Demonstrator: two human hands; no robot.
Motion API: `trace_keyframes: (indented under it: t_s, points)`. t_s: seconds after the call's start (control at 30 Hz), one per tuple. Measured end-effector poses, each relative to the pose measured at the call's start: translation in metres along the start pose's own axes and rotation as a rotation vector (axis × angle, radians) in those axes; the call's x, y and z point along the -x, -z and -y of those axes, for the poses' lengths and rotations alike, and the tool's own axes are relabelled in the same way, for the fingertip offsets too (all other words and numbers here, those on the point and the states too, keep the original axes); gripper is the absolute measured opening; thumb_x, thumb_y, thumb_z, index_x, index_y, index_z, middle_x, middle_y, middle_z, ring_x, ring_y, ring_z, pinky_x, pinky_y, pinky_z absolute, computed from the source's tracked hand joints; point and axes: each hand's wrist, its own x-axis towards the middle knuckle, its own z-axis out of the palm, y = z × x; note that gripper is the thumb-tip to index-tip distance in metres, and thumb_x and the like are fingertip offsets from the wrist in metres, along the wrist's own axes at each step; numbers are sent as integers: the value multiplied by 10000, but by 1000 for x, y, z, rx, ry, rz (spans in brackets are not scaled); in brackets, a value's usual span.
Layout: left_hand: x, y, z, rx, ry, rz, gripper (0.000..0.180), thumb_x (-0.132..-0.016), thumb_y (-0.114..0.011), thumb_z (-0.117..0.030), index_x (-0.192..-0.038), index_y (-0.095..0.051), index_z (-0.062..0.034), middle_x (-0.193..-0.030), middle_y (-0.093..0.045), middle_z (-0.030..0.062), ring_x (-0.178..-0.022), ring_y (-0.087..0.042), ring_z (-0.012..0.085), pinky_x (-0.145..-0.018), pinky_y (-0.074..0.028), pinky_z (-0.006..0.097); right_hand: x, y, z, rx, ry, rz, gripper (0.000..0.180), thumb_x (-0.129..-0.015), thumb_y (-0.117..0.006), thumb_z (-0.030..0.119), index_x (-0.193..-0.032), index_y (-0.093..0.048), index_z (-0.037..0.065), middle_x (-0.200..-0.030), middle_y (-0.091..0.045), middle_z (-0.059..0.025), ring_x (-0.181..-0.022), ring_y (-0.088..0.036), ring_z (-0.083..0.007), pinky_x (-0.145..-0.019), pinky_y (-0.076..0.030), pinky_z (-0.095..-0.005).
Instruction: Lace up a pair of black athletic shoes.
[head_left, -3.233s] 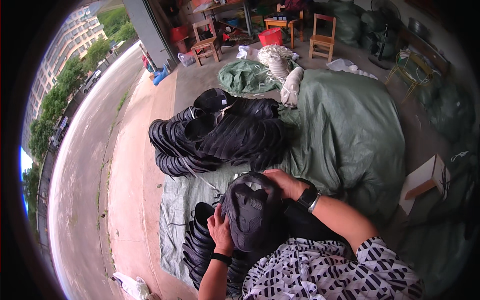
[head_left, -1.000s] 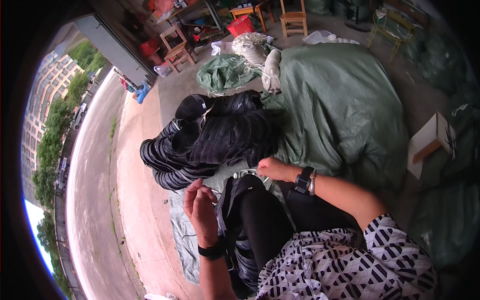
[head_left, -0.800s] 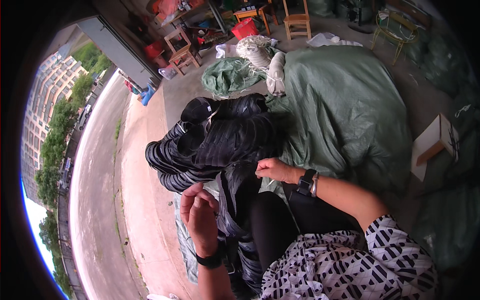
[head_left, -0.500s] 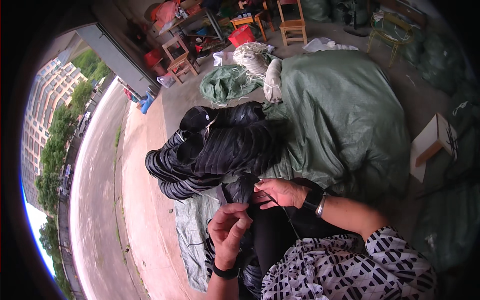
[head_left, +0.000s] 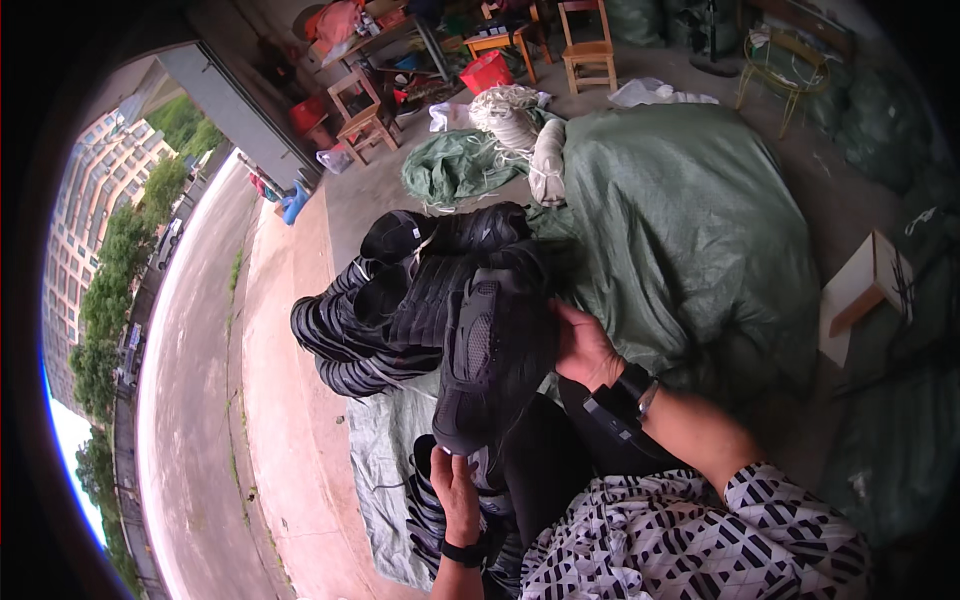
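Observation:
A black shoe upper [head_left: 480, 345] with a mesh panel is held up over my lap. My right hand [head_left: 588, 350] grips its right side, the fingers partly hidden behind it. At its lower end, my left hand [head_left: 457, 495] holds the edge with the fingertips. Just beyond lies a pile of similar black shoe uppers [head_left: 350, 345], nested into one another in long rows. More black uppers [head_left: 425, 520] sit by my left forearm, partly covered by it.
A large green woven sheet [head_left: 690, 220] covers a bulky heap on the right. Beyond the pile lie a bundle of white cords [head_left: 503, 115] and a rolled white cloth [head_left: 547, 160]. Wooden chairs [head_left: 588, 50] and a red bucket [head_left: 487, 70] stand farther back. A tilted box [head_left: 868, 285] is at right.
The shoe upper has been raised and spread into full view. My right hand has moved from a pinch on a dark strip to its side; my left hand has lowered to its bottom end.

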Motion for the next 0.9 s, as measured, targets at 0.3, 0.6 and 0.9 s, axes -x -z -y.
trace_keyframes:
  t_s: [0.3,0.6,0.9]
  points:
    - [-30,-26,-22,787,156,353,536,-971,-369,-426,-1343,-390,-41,-1327,-483,104,-1191,-483,256,-1021,-366,400,-11,-20,-4,299,-331,47,245,-935,-507,289,-987,-613,74,-959,-659,-50,-849,-630,-180,-847,-484,-319]
    - [-2,-3,43,50,372,232,287,-916,-565,-357,-866,-554,-75,-678,-500,-59,-562,-446,41,-499,-330,199,-15,40,-7,1545,280,-84,172,-850,-603,168,-794,-610,5,-721,-626,-26,-701,-580,-93,-645,-467,-275]
    - [-33,-9,16,-346,-245,33,502,-843,-653,-296,-1222,-490,-11,-1161,-519,153,-1035,-528,259,-882,-428,343,10,26,-20,1479,-1,39,174,-844,-587,172,-819,-585,0,-730,-595,-63,-697,-562,-117,-653,-461,-314]
